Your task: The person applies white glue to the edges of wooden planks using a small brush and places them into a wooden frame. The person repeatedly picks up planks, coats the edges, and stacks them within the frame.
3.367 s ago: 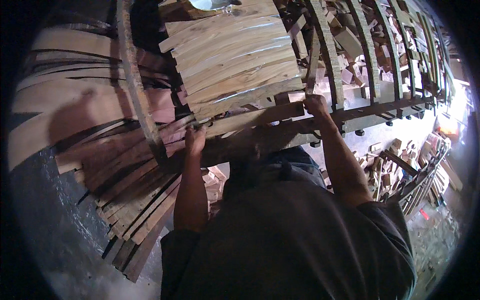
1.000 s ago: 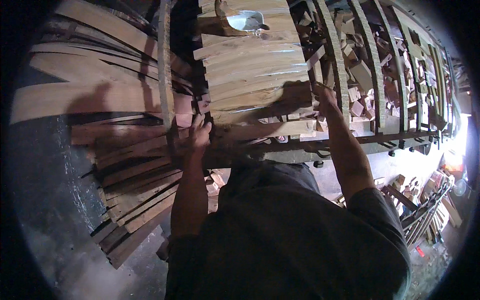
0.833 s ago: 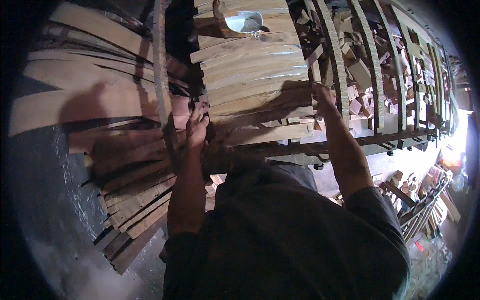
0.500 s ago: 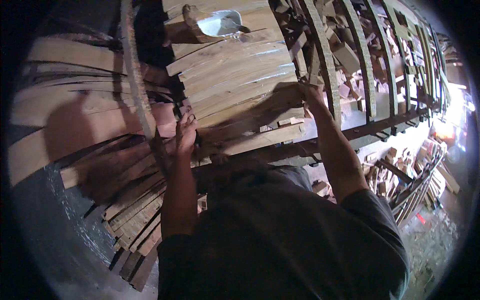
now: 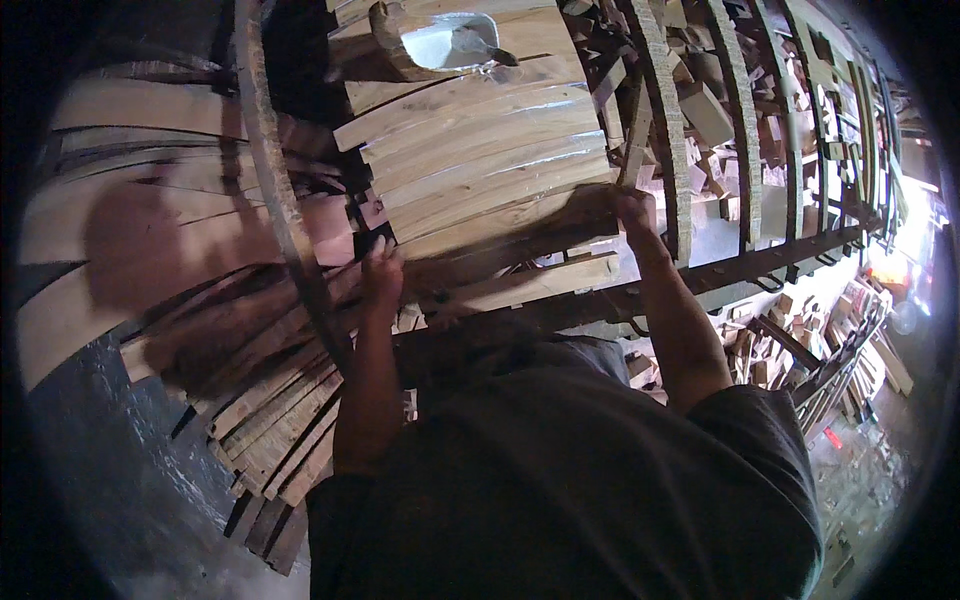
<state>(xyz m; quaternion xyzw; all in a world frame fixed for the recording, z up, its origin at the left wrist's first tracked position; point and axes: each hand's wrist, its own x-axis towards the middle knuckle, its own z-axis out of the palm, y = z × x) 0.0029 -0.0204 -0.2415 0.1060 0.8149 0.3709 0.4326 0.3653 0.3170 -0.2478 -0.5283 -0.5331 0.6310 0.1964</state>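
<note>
Dim workshop space, full of wood, fills the head view. Pale planks lie side by side in a row of boards (image 5: pixel 485 150), with a cut-open tub (image 5: pixel 395 52) holding white stuff on its far part. Right of the row, rough bars (image 5: pixel 661 110) lie over wood scraps (image 5: pixel 708 115). Moments ago, both hands held a board with a gap before the row; now the front board (image 5: pixel 540 236) looks snug against it, so the work seems one board further on. At the row's left end, the left hand (image 5: pixel 382 280) has loosely bent fingers; I can't tell if they grip. At its right end, the right hand (image 5: pixel 637 210) has curled fingers by the front board; I can't tell how tightly. A loose board (image 5: pixel 560 280) lies just in front of the row.
</note>
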